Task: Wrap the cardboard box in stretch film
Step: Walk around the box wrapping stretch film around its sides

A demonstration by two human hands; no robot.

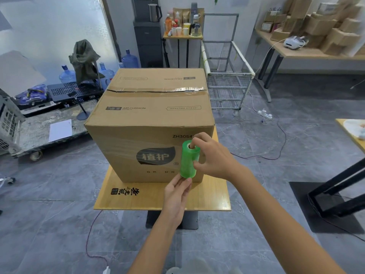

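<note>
Both hands pinch the upright green film roll point(189, 159) endwise: right hand point(212, 155) fingers closed atop, left hand point(177, 191) fingers closed beneath, cardboard box point(152, 123) just beyond on the table point(126, 198). Loose end-grips could let the roll slip, slackening the film.

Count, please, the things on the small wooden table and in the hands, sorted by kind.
Cardboard box on the table: 1
Green stretch film roll, held upright between the left hand and the right hand: 1
Total: 2
</note>
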